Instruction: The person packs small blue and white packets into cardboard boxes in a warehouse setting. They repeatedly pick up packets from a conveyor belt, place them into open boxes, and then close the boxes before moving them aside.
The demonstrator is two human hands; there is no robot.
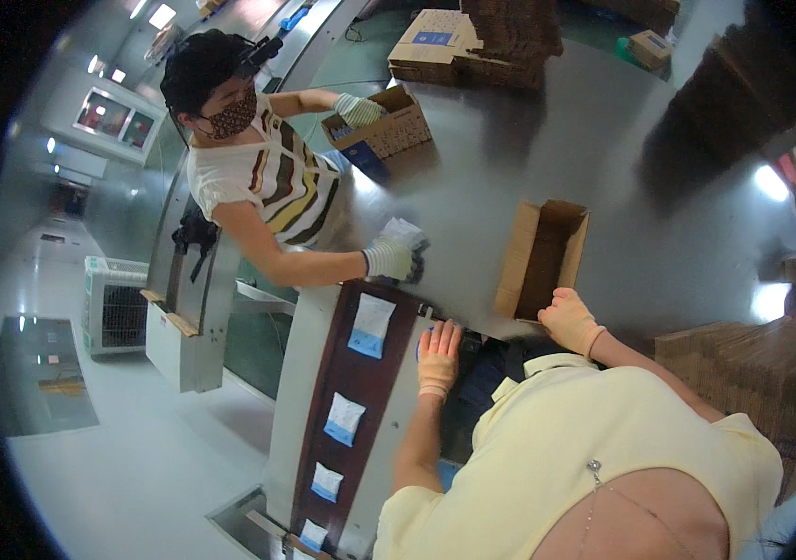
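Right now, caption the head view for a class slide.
Right hand at an open cardboard box, left hand beside a belt of packets, while a gloved co-worker reaches into another box.

Brown cardboard box [516,264], open-topped, interior showing. Stands upright on shiny metal bench [472,205], lengthwise, close to bench's near edge.

The left forearm [418,453] rose steeply at lower centre, the left hand [438,357] pointing upward with fingers extended. The right forearm [655,369] slanted up leftward, right of centre, the right hand [572,322] curled inward.
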